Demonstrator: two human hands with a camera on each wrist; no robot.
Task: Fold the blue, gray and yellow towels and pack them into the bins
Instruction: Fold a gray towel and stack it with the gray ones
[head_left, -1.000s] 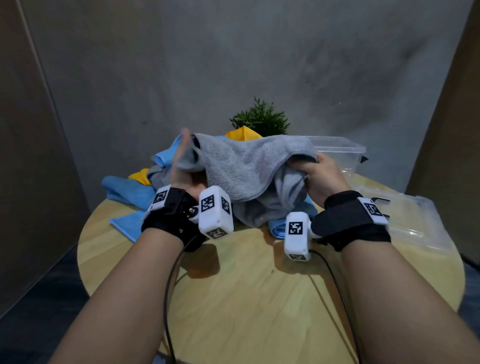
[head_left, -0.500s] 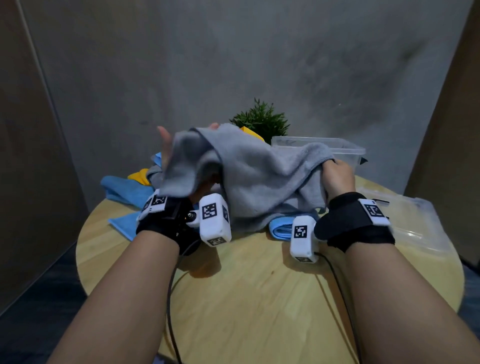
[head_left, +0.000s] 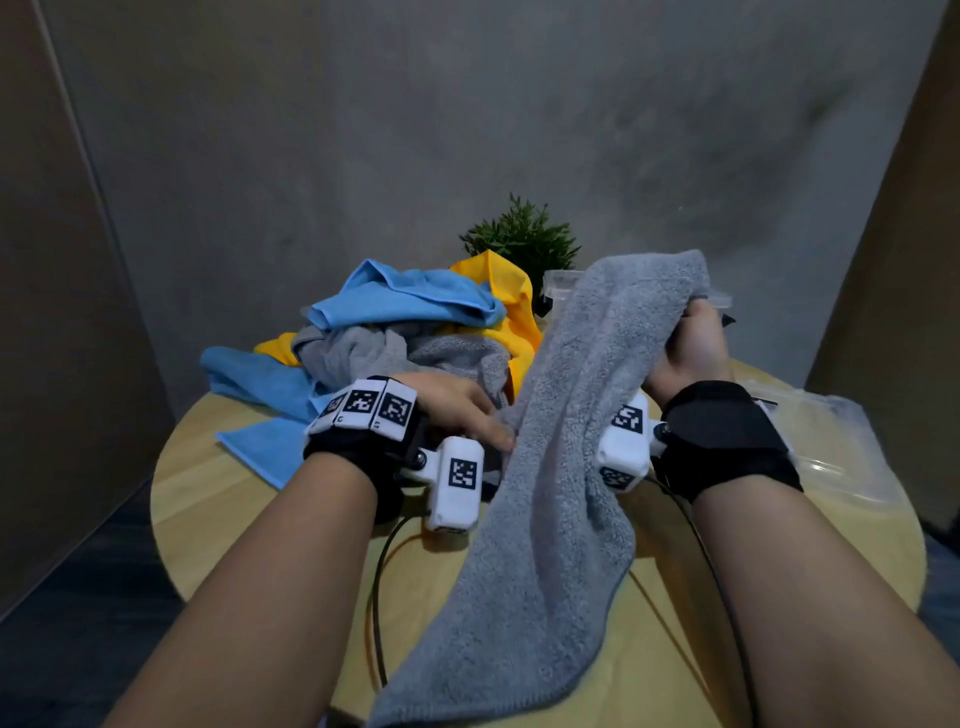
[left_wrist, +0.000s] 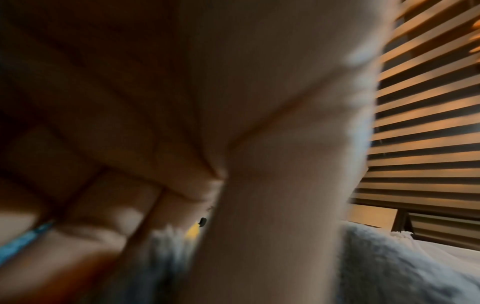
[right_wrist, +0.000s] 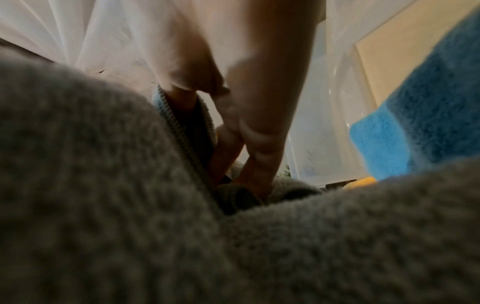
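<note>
Blur fills most of the left wrist view: the left hand (left_wrist: 259, 164) shows only as a soft brown mass, with scraps of gray pile, a sliver of blue and a speck of yellow at its lower edge. From the head view, the left hand (head_left: 457, 405) lies knuckles up against the edge of the gray towel (head_left: 561, 467), its thumb along the cloth, but its fingers are hidden under the fabric, so I cannot tell whether they pinch it. The right hand (head_left: 693, 348) is raised and holds the towel's upper end bunched in curled fingers; the right wrist view shows the fingers (right_wrist: 259, 131) tucked into a fold along the stitched hem, with gray pile covering the lower half of that picture. The towel runs as a long band from that hand down across the tabletop (head_left: 249, 509), and its lower end is cut off at the bottom of the frame.

Behind the left hand sits a loose heap: a blue towel (head_left: 410, 299) on top, a yellow towel (head_left: 511, 306) beside it, more gray cloth under them, and another blue towel (head_left: 260, 379) spread toward the left rim. A clear bin (head_left: 563, 283) is mostly hidden behind the raised towel; a second clear bin (head_left: 831, 447) rests at the right edge, hard to outline. A small green plant (head_left: 522, 236) stands at the back. The round tabletop is pale wood, set before a gray wall with brown panels at either side.
</note>
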